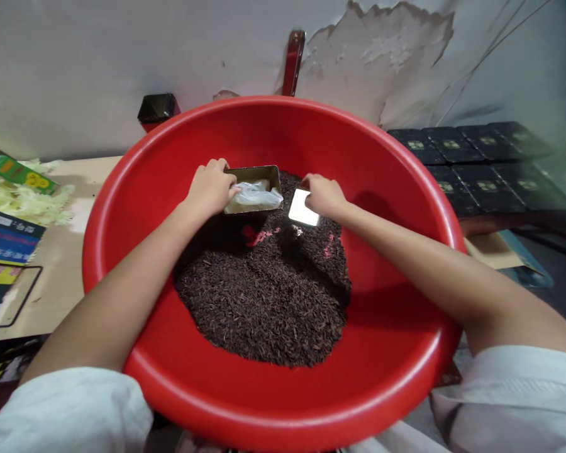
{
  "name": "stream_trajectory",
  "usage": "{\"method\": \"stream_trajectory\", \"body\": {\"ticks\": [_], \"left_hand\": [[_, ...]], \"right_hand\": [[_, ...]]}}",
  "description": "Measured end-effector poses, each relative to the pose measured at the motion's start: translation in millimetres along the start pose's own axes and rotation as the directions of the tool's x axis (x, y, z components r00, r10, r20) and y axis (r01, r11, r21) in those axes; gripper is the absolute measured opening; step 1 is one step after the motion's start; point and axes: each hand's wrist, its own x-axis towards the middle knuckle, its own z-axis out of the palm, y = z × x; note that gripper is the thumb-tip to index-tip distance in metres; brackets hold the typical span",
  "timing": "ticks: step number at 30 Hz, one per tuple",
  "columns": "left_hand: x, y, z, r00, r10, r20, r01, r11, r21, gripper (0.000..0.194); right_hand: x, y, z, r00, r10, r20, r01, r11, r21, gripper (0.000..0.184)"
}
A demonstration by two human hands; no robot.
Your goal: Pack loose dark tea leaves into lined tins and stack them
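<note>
1. Apart from each other: both hands, inside the rim of the red basin (264, 393).
2. Gripped at its left end by the left hand (211, 187): open box (270, 172), with plastic bag (255, 194) inside.
3. Pinched in the right hand (325, 195): bright square-faced object (302, 209), narrow gap from the box.
4. Below both: dark heap (268, 308), with bare wall open toward the near and right rim.

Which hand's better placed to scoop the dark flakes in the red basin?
Probably the right hand: it holds a bright shiny piece over the flakes, while the left hand is occupied gripping the open tin with crumpled plastic inside.
</note>
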Motion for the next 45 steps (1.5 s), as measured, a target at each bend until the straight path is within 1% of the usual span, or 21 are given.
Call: {"method": "stream_trajectory", "body": {"ticks": [2, 4, 6, 7, 11, 12, 15, 18, 21, 24, 26, 27, 29, 30, 32, 33, 35, 36, 38, 42, 45], "left_hand": [[-0.2, 2.0, 3.8, 0.993, 0.088, -0.074, -0.083, 0.995, 0.059, 0.025], [-0.1, 3.0, 6.9, 0.978, 0.139, -0.157, -0.128, 0.989, 0.080, 0.023], [-0.1, 5.2, 7.8, 0.958, 0.176, -0.226, -0.162, 0.984, 0.079, 0.030], [-0.6, 7.6, 7.3, 0.949, 0.206, -0.238, -0.193, 0.978, 0.078, 0.034], [-6.5, 28.9, 0.2, 0.931, 0.339, -0.135, -0.335, 0.941, 0.049, 0.026], [-8.7, 35.4, -1.5, 0.944, 0.313, -0.106, -0.313, 0.950, 0.015, 0.025], [-13.6, 49.3, -2.7, 0.992, 0.125, -0.005, -0.124, 0.983, -0.137, 0.034], [-13.4, 52.3, 2.1, 0.990, 0.094, 0.109, -0.059, 0.955, -0.289, 0.030], [-10.5, 49.7, 5.9, 0.989, 0.110, 0.104, -0.073, 0.948, -0.311, 0.018], [-6.6, 39.8, 1.1, 0.999, 0.037, -0.008, -0.038, 0.932, -0.360, 0.017], [-3.0, 26.6, -7.0, 0.992, -0.072, -0.105, 0.007, 0.853, -0.522, 0.016], [-1.1, 18.6, -11.7, 0.983, -0.128, -0.132, 0.016, 0.773, -0.634, 0.016], [2.0, 3.1, -20.9, 0.978, -0.166, -0.124, -0.016, 0.534, -0.845, 0.014], [3.0, -2.9, -24.8, 0.982, -0.151, -0.110, -0.040, 0.406, -0.913, 0.013], [3.2, -8.7, -31.0, 0.990, -0.121, -0.078, -0.054, 0.186, -0.981, 0.014], [2.6, -8.1, -33.3, 0.991, -0.115, -0.061, -0.048, 0.113, -0.992, 0.016], [0.5, -1.0, -36.1, 0.993, -0.114, -0.041, -0.036, 0.042, -0.998, 0.017], [-0.8, 4.5, -36.6, 0.994, -0.104, -0.042, -0.037, 0.044, -0.998, 0.017], [-3.7, 16.2, -36.2, 0.997, -0.048, -0.052, -0.045, 0.131, -0.990, 0.022], [-9.5, 31.3, -31.3, 0.994, 0.076, -0.074, -0.099, 0.420, -0.902, 0.032], [-10.9, 32.0, -27.8, 0.988, 0.122, -0.091, -0.143, 0.537, -0.832, 0.035]], "right_hand": [[-2.8, -7.2, -10.9, 0.971, -0.135, -0.199, 0.171, 0.970, 0.173, 0.037], [-6.1, -12.6, -15.0, 0.892, -0.293, -0.344, 0.384, 0.892, 0.236, 0.041], [-7.3, -14.9, -12.2, 0.839, -0.418, -0.349, 0.493, 0.856, 0.159, 0.044], [-6.8, -15.1, -9.1, 0.830, -0.453, -0.326, 0.511, 0.851, 0.119, 0.042], [-2.1, -14.5, 0.4, 0.838, -0.479, -0.261, 0.521, 0.845, 0.121, 0.031], [-2.1, -15.3, 0.4, 0.836, -0.485, -0.254, 0.528, 0.839, 0.135, 0.030], [-7.1, -21.3, -4.5, 0.825, -0.520, -0.222, 0.555, 0.819, 0.144, 0.029], [-15.8, -29.2, -11.1, 0.829, -0.525, -0.190, 0.552, 0.823, 0.134, 0.030], [-20.9, -33.1, -14.9, 0.845, -0.515, -0.143, 0.533, 0.832, 0.152, 0.033], [-19.9, -31.1, -17.4, 0.900, -0.426, -0.093, 0.435, 0.870, 0.231, 0.046], [-17.4, -28.1, -20.4, 0.939, -0.339, -0.053, 0.335, 0.872, 0.357, 0.045], [-16.2, -26.9, -22.4, 0.951, -0.308, -0.030, 0.289, 0.849, 0.443, 0.039], [-15.1, -26.0, -26.5, 0.960, -0.280, 0.002, 0.226, 0.777, 0.587, 0.027], [-15.3, -26.6, -28.1, 0.962, -0.271, 0.004, 0.210, 0.755, 0.621, 0.030], [-17.4, -29.5, -29.2, 0.970, -0.241, -0.041, 0.217, 0.770, 0.600, 0.041], [-19.0, -31.5, -28.8, 0.971, -0.220, -0.092, 0.233, 0.791, 0.566, 0.044], [-22.8, -35.9, -26.5, 0.959, -0.186, -0.212, 0.272, 0.811, 0.518, 0.048], [-24.7, -38.0, -25.1, 0.949, -0.173, -0.265, 0.291, 0.807, 0.514, 0.052], [-28.0, -42.0, -22.8, 0.935, -0.157, -0.317, 0.314, 0.781, 0.540, 0.057], [-31.7, -47.4, -19.9, 0.946, -0.227, -0.231, 0.323, 0.602, 0.731, 0.047], [-32.1, -49.5, -17.8, 0.944, -0.262, -0.201, 0.309, 0.488, 0.816, 0.039]]}}
